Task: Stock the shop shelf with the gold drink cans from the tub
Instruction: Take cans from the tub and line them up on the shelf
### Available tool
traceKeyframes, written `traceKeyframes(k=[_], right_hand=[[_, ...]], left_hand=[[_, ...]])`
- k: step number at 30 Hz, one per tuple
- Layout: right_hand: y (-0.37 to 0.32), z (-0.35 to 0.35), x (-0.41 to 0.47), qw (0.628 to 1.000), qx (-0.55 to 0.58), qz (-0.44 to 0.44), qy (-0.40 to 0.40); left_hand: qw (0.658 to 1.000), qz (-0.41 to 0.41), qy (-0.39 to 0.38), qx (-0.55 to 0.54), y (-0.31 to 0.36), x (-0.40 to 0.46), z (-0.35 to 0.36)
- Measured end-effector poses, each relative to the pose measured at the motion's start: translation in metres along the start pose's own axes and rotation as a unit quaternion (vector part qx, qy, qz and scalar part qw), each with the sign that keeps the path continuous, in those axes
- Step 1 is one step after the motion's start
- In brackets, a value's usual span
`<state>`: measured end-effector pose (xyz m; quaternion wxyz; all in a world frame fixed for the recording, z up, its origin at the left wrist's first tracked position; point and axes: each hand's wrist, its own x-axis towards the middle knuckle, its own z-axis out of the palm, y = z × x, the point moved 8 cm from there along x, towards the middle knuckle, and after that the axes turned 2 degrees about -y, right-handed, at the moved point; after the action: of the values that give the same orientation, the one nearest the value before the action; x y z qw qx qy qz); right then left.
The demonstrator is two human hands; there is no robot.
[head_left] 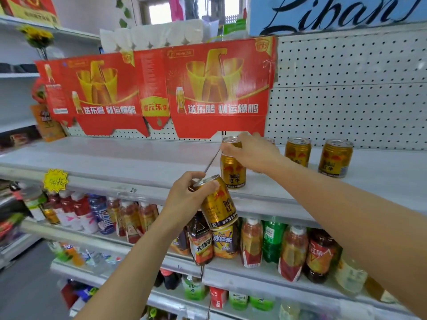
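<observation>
gold metal drink can (233,168) stands upright on the pale shelf (138,158) under the right hand's (250,150) pinching fingers, while the left hand's (184,197) fingers clasp a second, tilted gold can (218,203).

Illumination was bright and even, with daylight blown out at the window (161,12) top centre. Shadows on the shelf (115,158) were faint and soft. Wide-angle distortion curved the shelving. Motion blur smeared the left edge; bottles (293,252) below were slightly soft.
</observation>
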<state>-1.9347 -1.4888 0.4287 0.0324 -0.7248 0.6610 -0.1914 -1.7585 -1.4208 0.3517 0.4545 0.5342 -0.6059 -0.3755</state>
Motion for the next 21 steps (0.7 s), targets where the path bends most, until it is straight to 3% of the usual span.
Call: traceKeyframes(k=[2,4,6,8,11,14,16,19,21], right_hand=[[-0.001,-0.017,-0.026,0.991,0.115,-0.062,0.029],[-0.004,-0.014,-0.058,0.964,0.222,-0.121,-0.079],[-0.007,0.006,-0.090,0.933,0.237,-0.148,-0.226],[-0.003,0.021,-0.103,0.920,0.235,-0.157,-0.271],[0.009,0.026,-0.105,0.922,0.262,-0.141,-0.247],[0.023,0.018,-0.111,0.912,0.312,-0.114,-0.240],[0.029,0.006,-0.111,0.925,0.300,-0.108,-0.208],[0.046,-0.014,-0.098,0.949,0.291,-0.077,-0.100],[0.060,-0.026,-0.088,0.955,0.292,-0.044,-0.024]], left_hand=[[1.000,-0.013,-0.009,-0.022,-0.001,-0.003,0.002],[0.998,-0.026,-0.028,-0.052,-0.002,-0.005,0.007],[0.995,-0.036,-0.054,-0.080,0.000,-0.009,0.019],[0.990,-0.045,-0.078,-0.106,0.003,-0.013,0.035],[0.988,-0.037,-0.093,-0.115,0.013,-0.016,0.053],[0.991,-0.002,-0.126,-0.045,0.028,-0.018,0.067],[0.989,0.039,-0.138,-0.024,0.043,-0.013,0.070],[0.989,0.130,-0.008,0.065,0.062,0.013,0.049],[0.963,0.193,0.056,0.180,0.069,0.030,0.044]])
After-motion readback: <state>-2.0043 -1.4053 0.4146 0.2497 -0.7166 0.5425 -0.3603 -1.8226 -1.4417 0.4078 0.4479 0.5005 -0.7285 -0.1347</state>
